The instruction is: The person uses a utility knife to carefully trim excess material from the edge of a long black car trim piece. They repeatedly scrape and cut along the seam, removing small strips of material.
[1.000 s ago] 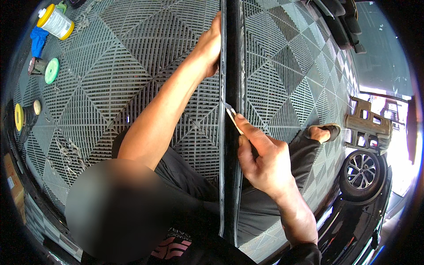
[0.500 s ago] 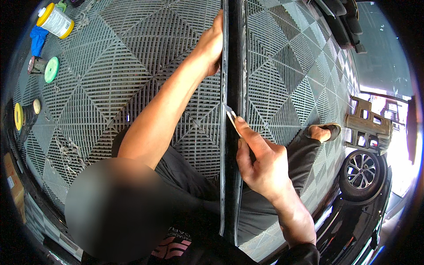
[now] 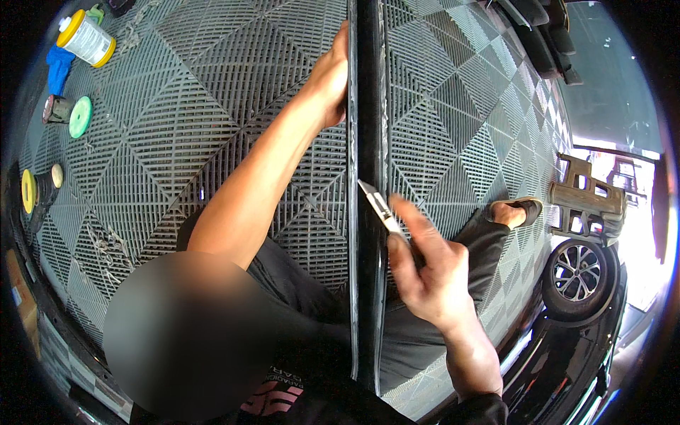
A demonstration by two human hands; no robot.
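A long black panel [image 3: 369,127] stands edge-on in front of me, running from the top of the view down to my lap, with pale ragged strips along its edges. My left hand [image 3: 330,79] grips its left side toward the far end; the fingertips are hidden behind it. In my right hand [image 3: 433,276] is a slim silver utility knife [image 3: 380,209], pinched between thumb and fingers. The knife's tip lies over the panel's left edge, near mid-length. Whether the tip touches the edge, I cannot tell.
Grey grid tiles [image 3: 177,106] cover the floor. At the left are a white-yellow bottle [image 3: 88,42], a blue cloth [image 3: 59,67], a green disc pad [image 3: 81,117] and a yellow-rimmed polisher [image 3: 30,191]. A wheel [image 3: 577,280] and a brown plastic frame [image 3: 588,198] stand right.
The knife has turned so its silver side shows, and my right hand has shifted slightly right and down. The panel's far end has moved a little left, with my left hand still on it.
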